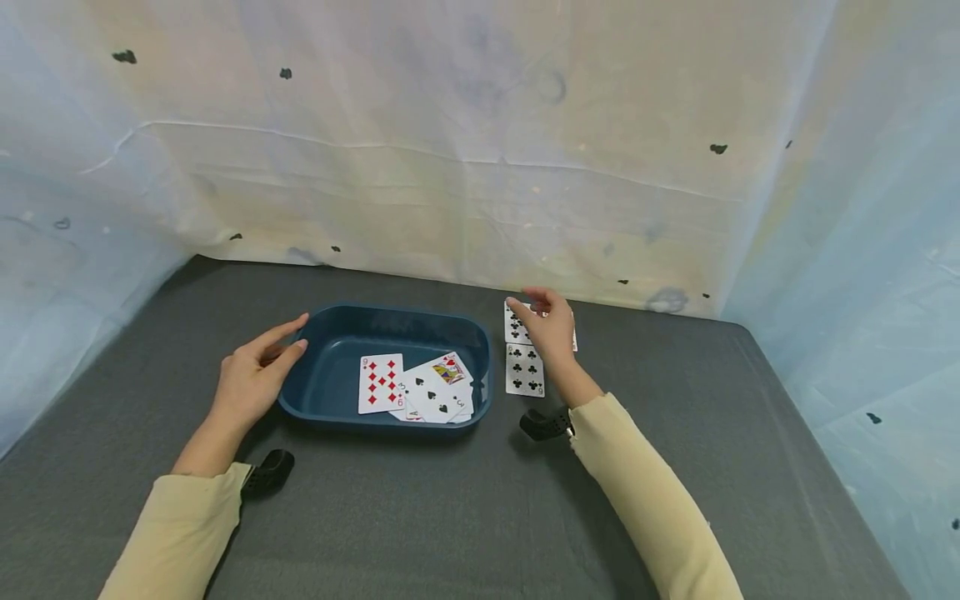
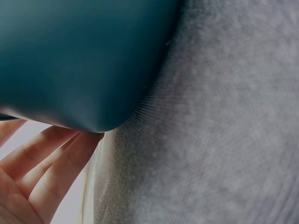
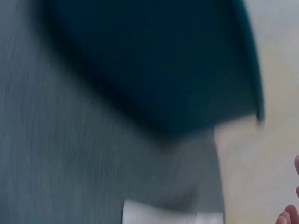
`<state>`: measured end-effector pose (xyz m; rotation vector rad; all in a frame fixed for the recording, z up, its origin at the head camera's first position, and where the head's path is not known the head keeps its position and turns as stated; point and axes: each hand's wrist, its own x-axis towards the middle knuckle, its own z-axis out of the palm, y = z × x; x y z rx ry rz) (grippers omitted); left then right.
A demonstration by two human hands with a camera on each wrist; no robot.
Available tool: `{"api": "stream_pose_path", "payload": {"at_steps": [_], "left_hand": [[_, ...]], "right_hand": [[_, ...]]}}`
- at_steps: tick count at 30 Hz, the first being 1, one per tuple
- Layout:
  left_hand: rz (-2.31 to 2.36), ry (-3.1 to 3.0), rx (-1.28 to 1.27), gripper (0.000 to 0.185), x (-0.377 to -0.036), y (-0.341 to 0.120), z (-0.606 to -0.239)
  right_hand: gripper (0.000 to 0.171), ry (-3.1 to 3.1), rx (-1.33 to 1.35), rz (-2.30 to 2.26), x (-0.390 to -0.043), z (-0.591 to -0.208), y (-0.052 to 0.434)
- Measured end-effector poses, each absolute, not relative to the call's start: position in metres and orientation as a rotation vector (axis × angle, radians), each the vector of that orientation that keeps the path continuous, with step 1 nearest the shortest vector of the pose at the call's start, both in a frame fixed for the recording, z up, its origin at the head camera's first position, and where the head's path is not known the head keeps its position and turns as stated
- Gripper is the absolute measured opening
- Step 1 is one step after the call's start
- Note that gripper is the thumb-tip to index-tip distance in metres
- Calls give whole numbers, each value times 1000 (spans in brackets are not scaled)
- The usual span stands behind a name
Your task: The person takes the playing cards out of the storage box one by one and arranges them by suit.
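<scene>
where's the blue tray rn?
Head view: the tray sits on the dark table, left of centre, between the left hand at its left end and clubs cards past its right end.

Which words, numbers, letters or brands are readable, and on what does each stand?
"6": white card with black clubs, beside the dark-blue rectangular tray.
"3": white card with black spades, in the tray.
"9", probably: white card with red diamonds, also inside.
"A", probably: white card partly under the spades card.
Too small or hidden: multicoloured face card; upper white club card, partly behind the right hand.
No words or brands readable.
</scene>
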<state>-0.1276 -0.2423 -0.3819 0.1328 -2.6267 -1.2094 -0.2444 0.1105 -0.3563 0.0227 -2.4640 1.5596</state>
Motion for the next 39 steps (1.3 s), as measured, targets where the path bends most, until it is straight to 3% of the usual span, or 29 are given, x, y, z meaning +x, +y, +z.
{"api": "stream_pose_path", "payload": {"at_steps": [10, 20, 39], "left_hand": [[-1211, -2619, 136, 45, -128, -242, -382], [-1203, -2618, 130, 45, -128, -241, -382], [-1233, -2613, 133, 46, -126, -238, -380]], "right_hand": [[36, -2395, 255, 1724, -217, -334, 58], [34, -2490, 402, 1780, -194, -337, 17], [46, -2954, 380, 1597, -183, -355, -15]]}}
